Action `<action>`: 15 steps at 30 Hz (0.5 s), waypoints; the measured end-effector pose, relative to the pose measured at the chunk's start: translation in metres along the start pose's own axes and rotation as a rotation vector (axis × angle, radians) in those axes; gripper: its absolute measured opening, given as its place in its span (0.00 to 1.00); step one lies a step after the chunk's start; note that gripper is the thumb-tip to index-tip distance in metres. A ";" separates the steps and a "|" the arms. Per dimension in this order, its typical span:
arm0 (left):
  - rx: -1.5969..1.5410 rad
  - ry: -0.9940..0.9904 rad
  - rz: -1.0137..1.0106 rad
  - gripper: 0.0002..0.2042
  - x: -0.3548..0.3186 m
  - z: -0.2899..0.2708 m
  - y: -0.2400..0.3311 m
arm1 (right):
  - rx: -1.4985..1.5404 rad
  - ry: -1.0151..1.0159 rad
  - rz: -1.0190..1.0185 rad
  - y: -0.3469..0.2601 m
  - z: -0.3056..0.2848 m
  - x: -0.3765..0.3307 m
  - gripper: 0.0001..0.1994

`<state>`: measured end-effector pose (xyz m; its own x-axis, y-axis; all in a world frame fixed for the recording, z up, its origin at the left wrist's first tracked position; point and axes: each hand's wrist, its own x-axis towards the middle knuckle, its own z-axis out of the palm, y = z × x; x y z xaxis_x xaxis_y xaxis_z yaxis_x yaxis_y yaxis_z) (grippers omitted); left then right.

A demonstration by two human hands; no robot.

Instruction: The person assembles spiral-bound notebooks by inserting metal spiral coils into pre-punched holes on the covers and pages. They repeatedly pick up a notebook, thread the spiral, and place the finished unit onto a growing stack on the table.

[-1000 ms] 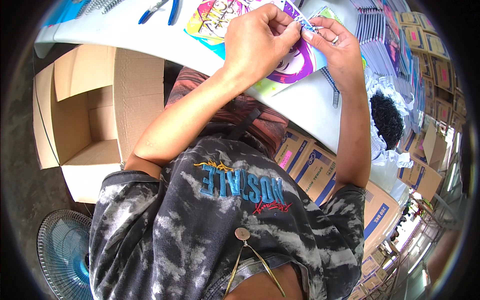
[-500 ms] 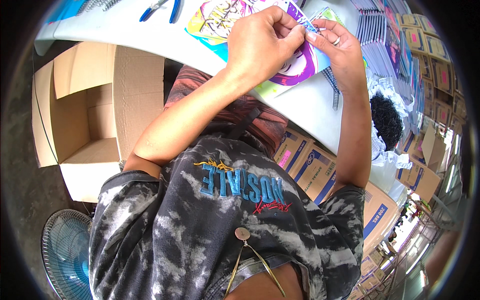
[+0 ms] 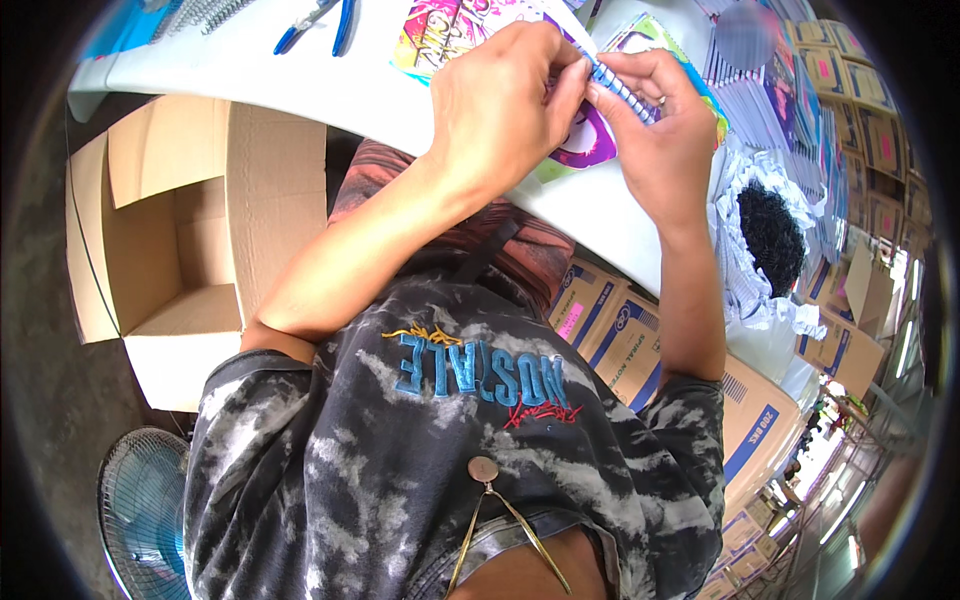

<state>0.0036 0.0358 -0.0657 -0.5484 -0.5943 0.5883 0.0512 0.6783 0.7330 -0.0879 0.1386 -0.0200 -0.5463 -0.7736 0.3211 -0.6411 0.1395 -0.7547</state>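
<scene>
The notebook lies at the surface's near edge, under and between the two hands, its bright printed cover partly hidden. It should be light, its cover and pages bending easily together, while the wire coil along its bound edge looks springy and thin enough to kink if squeezed hard. The cover looks glossy and may slide under the fingers, so the best hold is probably a light pinch on the bound edge, close to the coil.

The left hand is mostly closed, thumb and forefinger pressed together on the notebook at the coil's upper end; just what lies between the tips is too small to tell. The right hand is half curled, thumb and fingers gripping the notebook along the coil.

Left of the notebook lie blue-handled pliers and, farther left, loose coils. A green-edged notebook is just right of it, and a black wire heap sits farther right, in crumpled paper.
</scene>
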 end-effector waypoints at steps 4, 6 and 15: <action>0.166 -0.006 0.449 0.07 0.007 -0.011 -0.017 | -0.092 0.013 0.096 -0.008 0.001 -0.009 0.09; 0.167 -0.036 0.541 0.06 0.011 -0.016 -0.019 | -0.054 0.113 0.155 -0.013 0.009 -0.012 0.09; -0.745 -0.303 -0.599 0.07 -0.016 -0.024 0.006 | -0.318 0.271 -0.044 -0.006 0.014 -0.030 0.11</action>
<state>0.0330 0.0392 -0.0623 -0.8389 -0.5441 0.0162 0.1499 -0.2023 0.9678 -0.0603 0.1520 -0.0335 -0.6092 -0.5987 0.5200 -0.7785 0.3267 -0.5359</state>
